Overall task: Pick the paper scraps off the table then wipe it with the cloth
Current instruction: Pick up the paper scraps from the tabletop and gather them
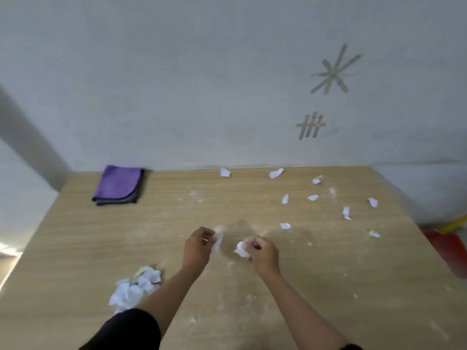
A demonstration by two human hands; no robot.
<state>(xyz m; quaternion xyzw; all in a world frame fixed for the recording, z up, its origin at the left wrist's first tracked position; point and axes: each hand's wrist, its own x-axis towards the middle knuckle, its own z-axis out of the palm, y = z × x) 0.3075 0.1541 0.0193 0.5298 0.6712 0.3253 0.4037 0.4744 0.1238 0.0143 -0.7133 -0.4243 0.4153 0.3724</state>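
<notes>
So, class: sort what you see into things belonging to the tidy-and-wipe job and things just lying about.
Job:
loose paper scraps
scrap pile
purple cloth
table
left hand
right hand

Lying about:
red object
yellow handle
tape marks

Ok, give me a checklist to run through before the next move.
1. Right hand has a scrap pinched: ok.
2. Left hand grip on its scrap: cannot tell, blurred.
3. Gathered pile sits near the left forearm: ok.
4. Loose scraps all picked off the table: not ok, several remain at far right, such as one.
5. Cloth is folded at the far left, untouched: ok.
</notes>
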